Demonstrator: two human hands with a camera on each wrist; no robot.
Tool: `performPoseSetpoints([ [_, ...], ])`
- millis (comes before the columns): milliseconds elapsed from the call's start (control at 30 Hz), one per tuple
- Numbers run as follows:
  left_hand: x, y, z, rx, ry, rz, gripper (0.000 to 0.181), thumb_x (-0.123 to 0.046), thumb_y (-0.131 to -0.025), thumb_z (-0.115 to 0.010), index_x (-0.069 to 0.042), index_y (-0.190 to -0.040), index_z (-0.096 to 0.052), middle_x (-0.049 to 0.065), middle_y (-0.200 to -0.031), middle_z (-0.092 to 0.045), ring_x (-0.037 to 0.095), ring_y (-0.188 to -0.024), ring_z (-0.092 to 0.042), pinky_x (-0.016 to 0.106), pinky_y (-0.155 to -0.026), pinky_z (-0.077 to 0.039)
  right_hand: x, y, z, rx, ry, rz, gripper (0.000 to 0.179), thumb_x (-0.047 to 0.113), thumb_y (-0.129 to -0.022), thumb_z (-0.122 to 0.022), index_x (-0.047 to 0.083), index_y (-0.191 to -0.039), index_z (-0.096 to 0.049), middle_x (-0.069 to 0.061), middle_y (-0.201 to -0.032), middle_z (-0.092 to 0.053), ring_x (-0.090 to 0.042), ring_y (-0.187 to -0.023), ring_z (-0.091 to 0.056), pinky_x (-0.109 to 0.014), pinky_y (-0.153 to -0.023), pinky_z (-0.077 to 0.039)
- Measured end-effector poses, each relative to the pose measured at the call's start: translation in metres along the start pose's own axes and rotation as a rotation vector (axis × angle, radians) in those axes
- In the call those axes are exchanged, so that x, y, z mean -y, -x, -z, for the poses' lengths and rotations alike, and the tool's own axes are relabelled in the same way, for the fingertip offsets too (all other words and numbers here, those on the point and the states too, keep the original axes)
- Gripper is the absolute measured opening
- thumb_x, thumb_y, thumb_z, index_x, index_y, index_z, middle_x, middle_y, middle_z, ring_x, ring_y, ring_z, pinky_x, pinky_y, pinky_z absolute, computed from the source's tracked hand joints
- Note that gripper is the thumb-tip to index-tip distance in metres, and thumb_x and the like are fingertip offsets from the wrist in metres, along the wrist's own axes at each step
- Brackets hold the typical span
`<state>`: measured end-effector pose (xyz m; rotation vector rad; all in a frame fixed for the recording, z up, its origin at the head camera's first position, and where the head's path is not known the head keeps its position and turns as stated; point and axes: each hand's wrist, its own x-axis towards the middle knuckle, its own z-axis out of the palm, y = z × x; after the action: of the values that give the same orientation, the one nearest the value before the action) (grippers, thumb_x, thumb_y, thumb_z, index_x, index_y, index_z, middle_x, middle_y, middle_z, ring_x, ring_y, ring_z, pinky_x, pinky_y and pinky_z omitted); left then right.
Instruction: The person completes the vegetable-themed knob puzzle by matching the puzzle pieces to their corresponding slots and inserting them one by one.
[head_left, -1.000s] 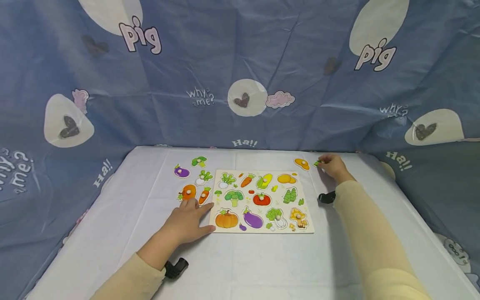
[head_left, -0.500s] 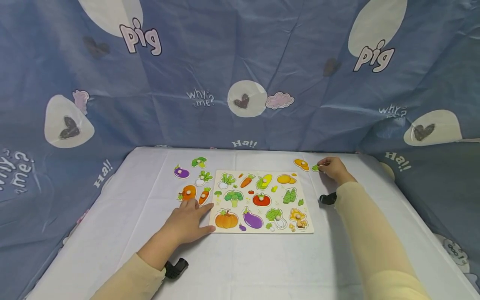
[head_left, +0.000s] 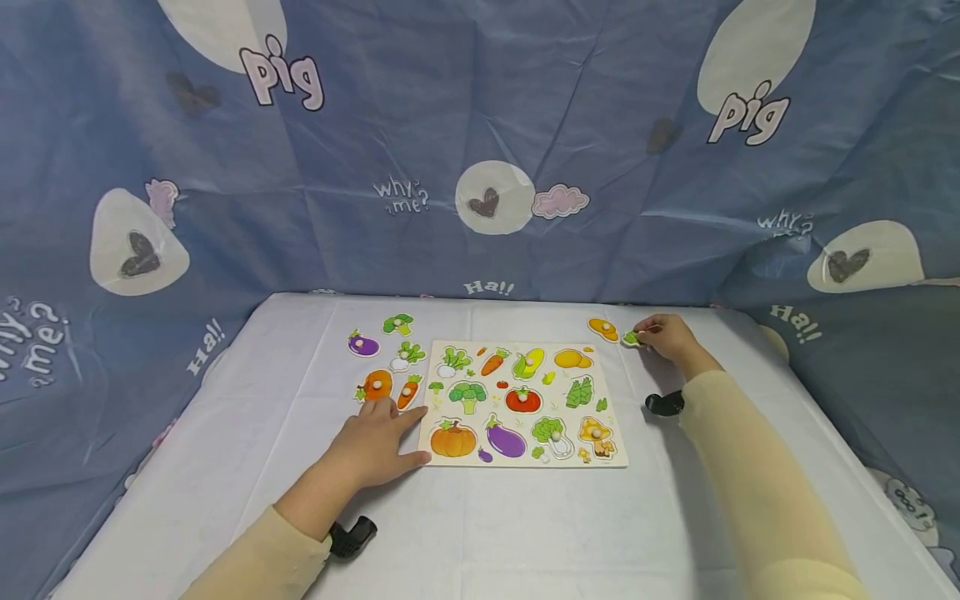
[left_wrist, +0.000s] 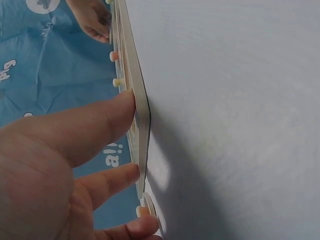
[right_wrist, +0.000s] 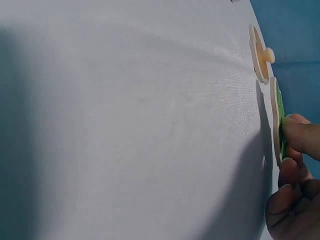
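Note:
My right hand (head_left: 667, 337) pinches a green vegetable puzzle piece (head_left: 631, 337) at the back right of the table. In the right wrist view the thumb and fingertips grip this green piece, which stands nearly edge-on and partly covered. A yellow potato-like piece (head_left: 603, 329) lies just left of it. My left hand (head_left: 375, 446) rests at the left edge of the puzzle board (head_left: 553, 402), thumb and a finger touching that edge. Corn, tomato, cabbage and mushroom pieces with knobs sit in the board. The left wrist view shows the board (left_wrist: 143, 117) from its side.
Left of the board lie loose knobbed pieces: an eggplant (head_left: 363, 343), a broccoli (head_left: 398, 323), a white radish (head_left: 407, 355), a pumpkin (head_left: 377, 384) and a carrot (head_left: 408, 390). A white cloth (head_left: 510, 533) covers the table. Blue printed fabric (head_left: 420, 108) hangs behind.
The green piece in my right hand has shifted slightly left and toward me. My right wrist and forearm have swung a little to the right. My left hand and the board stay put.

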<state>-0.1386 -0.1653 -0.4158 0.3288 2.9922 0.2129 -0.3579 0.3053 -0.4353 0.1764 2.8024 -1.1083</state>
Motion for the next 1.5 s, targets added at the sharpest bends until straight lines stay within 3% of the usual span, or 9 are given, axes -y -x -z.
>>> performPoseSetpoints([
  [367,0.001,-0.001,-0.001,0.009,0.015,0.013,0.074,-0.054,-0.082,-0.076,-0.021,-0.145,-0.055,0.014,-0.111,-0.051,0.028,-0.101,-0.045,0.049,-0.086,-0.046,0.005,0.019,0.009,0.125,-0.009,0.152,0.021,0.014,-0.1,-0.062,-0.001,-0.115,-0.066,-0.013,-0.106,-0.064,-0.021,-0.089,-0.057,-0.034,-0.077,-0.046],
  [667,-0.001,0.001,0.003,0.012,0.023,-0.004,0.075,-0.054,-0.081,-0.076,-0.02,-0.144,-0.056,0.014,-0.109,-0.051,0.028,-0.099,-0.045,0.049,-0.083,-0.046,0.017,0.033,0.008,0.175,0.022,0.202,0.022,0.016,-0.099,-0.065,0.001,-0.114,-0.066,-0.01,-0.1,-0.064,-0.028,-0.093,-0.059,-0.038,-0.079,-0.046],
  [967,-0.002,0.001,0.004,0.012,0.022,-0.007,0.074,-0.053,-0.081,-0.076,-0.019,-0.144,-0.056,0.014,-0.11,-0.051,0.028,-0.1,-0.046,0.049,-0.084,-0.046,0.031,0.049,0.006,0.202,-0.014,0.268,0.016,0.01,-0.098,-0.065,0.0,-0.11,-0.067,-0.01,-0.096,-0.066,-0.032,-0.09,-0.061,-0.044,-0.078,-0.049],
  [1300,-0.002,0.001,0.002,0.009,0.011,0.001,0.074,-0.053,-0.082,-0.076,-0.019,-0.145,-0.056,0.014,-0.11,-0.051,0.028,-0.099,-0.045,0.049,-0.085,-0.047,0.04,0.065,-0.002,0.229,0.01,0.341,0.013,0.006,-0.096,-0.066,-0.001,-0.107,-0.068,-0.011,-0.094,-0.064,-0.033,-0.086,-0.059,-0.033,-0.071,-0.047],
  [1500,-0.002,0.0,0.002,0.015,0.013,0.002,0.074,-0.053,-0.081,-0.076,-0.02,-0.144,-0.056,0.014,-0.109,-0.051,0.028,-0.099,-0.045,0.049,-0.085,-0.047,0.04,0.076,-0.006,0.26,0.023,0.355,0.012,0.008,-0.096,-0.067,0.002,-0.106,-0.069,-0.008,-0.093,-0.063,-0.027,-0.081,-0.057,-0.034,-0.071,-0.045],
])
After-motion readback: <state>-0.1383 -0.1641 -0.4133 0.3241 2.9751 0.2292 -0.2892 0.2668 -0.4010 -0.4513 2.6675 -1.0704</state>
